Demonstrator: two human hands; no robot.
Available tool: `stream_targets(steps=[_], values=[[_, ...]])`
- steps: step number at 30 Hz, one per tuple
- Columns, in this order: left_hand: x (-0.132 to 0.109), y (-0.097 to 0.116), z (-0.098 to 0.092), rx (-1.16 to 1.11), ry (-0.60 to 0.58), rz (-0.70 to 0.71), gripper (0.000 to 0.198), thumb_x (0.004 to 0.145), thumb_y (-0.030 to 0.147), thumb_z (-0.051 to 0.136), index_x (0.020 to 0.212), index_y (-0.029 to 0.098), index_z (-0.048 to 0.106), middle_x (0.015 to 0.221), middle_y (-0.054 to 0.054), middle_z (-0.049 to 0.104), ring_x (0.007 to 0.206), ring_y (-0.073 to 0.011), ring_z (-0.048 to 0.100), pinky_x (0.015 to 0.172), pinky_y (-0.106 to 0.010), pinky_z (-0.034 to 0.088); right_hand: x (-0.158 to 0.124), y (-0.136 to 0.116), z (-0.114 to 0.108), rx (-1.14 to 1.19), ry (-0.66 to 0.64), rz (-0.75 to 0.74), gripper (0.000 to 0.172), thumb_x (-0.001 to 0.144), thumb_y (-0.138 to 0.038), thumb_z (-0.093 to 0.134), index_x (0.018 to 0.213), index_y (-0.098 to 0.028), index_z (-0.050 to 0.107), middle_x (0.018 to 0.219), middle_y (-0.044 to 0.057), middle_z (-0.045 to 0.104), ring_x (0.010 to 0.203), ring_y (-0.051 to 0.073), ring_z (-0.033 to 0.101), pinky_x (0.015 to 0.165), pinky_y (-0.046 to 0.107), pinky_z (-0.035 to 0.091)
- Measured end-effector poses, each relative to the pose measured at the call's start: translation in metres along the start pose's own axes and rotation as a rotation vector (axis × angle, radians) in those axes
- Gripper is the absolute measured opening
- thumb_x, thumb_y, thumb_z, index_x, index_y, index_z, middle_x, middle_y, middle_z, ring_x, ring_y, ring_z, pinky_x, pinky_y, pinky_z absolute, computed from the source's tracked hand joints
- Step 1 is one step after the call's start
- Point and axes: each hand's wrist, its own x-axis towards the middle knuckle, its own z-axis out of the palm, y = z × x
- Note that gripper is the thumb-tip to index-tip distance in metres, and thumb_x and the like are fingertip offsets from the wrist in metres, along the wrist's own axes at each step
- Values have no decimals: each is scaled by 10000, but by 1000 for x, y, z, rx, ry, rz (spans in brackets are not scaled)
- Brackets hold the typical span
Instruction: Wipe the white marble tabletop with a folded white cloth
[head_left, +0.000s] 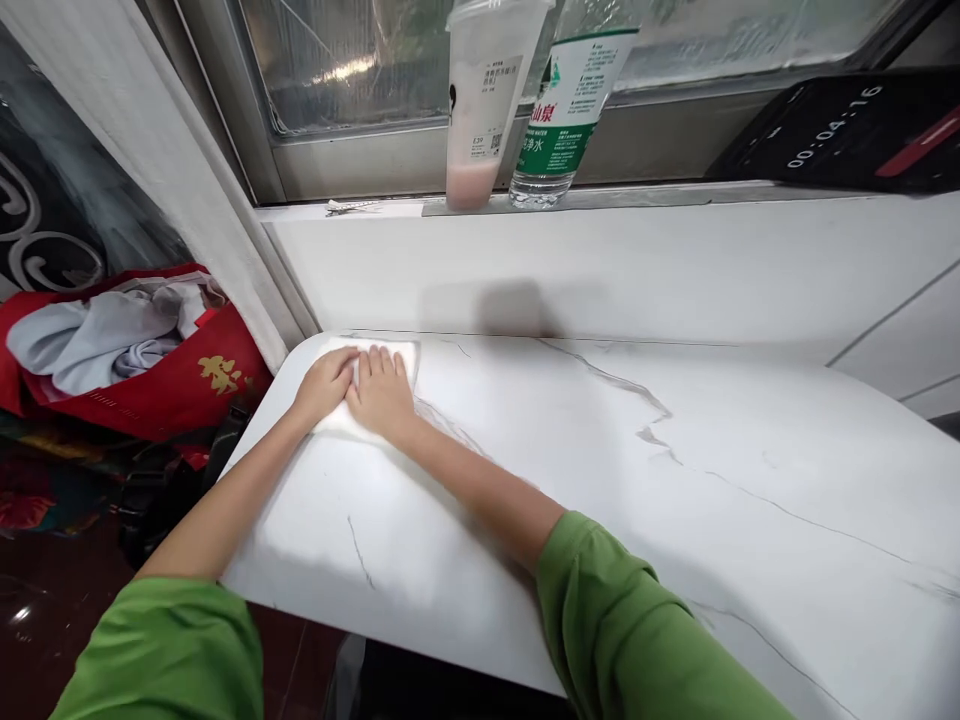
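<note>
A white folded cloth [409,356] lies flat at the far left corner of the white marbled table [600,500]. On top of it rests my right hand [379,388], palm down with its fingers stretched out. My left hand [326,385] lies against the cloth's left side, its fingertips touching the right hand near the thumb. Both palms press on the cloth rather than gripping it. Parts of the cloth are hidden beneath the hands.
On the window ledge stand a lidded plastic cup [469,130] with pink drink at its bottom and a water bottle [562,140]. A phone [847,135] showing a timer leans at the right. Left of the table, a red bag [165,370] holds clothes.
</note>
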Motion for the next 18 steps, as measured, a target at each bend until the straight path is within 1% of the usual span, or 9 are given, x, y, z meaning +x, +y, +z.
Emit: stream_targets(steps=[3,5,6,8,9,11,13,15,18], values=[[-67,8,-22,58,39,-1,402,874,253,355,1184,138,584,1255,-106,610,1185,-232,545,1063,-407,394,-43,-35,-4,15,-24,-130,609,919,-283,386,1404,85,358,1475,280,344,1393,367,272,1145,519,130],[-111,14,-36,100,76,-39,402,899,277,338,1210,153,561,1273,-108,593,1202,-237,528,1077,-422,381,-69,-57,-6,44,-32,-242,614,923,-299,377,1406,79,356,1470,276,355,1389,369,279,1142,533,138],[-129,17,-42,121,94,-67,402,908,283,329,1216,156,554,1283,-112,583,1216,-240,517,1087,-427,370,-79,-65,-7,64,-37,-292,614,926,-308,369,1406,74,359,1470,270,360,1389,367,281,1142,534,143],[-154,22,-51,156,109,-118,402,913,285,319,1216,157,551,1294,-119,572,1233,-246,502,1097,-432,357,-92,-78,-7,102,-53,-360,614,930,-321,358,1404,70,365,1470,264,366,1388,368,284,1143,535,152],[-160,23,-54,167,108,-136,402,908,281,319,1212,157,551,1289,-120,574,1228,-248,506,1093,-430,362,-94,-81,-7,117,-62,-379,616,929,-323,358,1400,74,369,1467,268,368,1386,373,286,1143,538,153],[-159,23,-56,180,96,-152,403,887,263,327,1206,158,551,1262,-116,589,1194,-247,531,1073,-424,387,-91,-82,-6,137,-80,-393,623,920,-319,376,1393,86,373,1460,278,372,1379,385,292,1142,545,153],[-144,17,-53,193,90,-162,407,865,248,338,1200,161,552,1235,-110,607,1160,-248,554,1051,-420,409,-79,-77,-3,153,-84,-380,621,908,-315,399,1387,80,388,1455,272,386,1370,383,308,1142,536,158],[-118,8,-48,207,90,-170,407,852,240,351,1192,161,560,1223,-105,620,1153,-251,560,1044,-416,412,-57,-66,1,168,-63,-338,605,895,-321,425,1378,44,423,1444,240,422,1349,358,345,1145,502,173],[-63,-10,-36,188,83,-159,404,840,225,369,1175,158,586,1225,-91,632,1163,-243,559,1042,-389,408,-13,-40,7,173,-11,-245,554,881,-325,451,1345,-25,486,1402,184,492,1306,316,400,1141,448,199]])
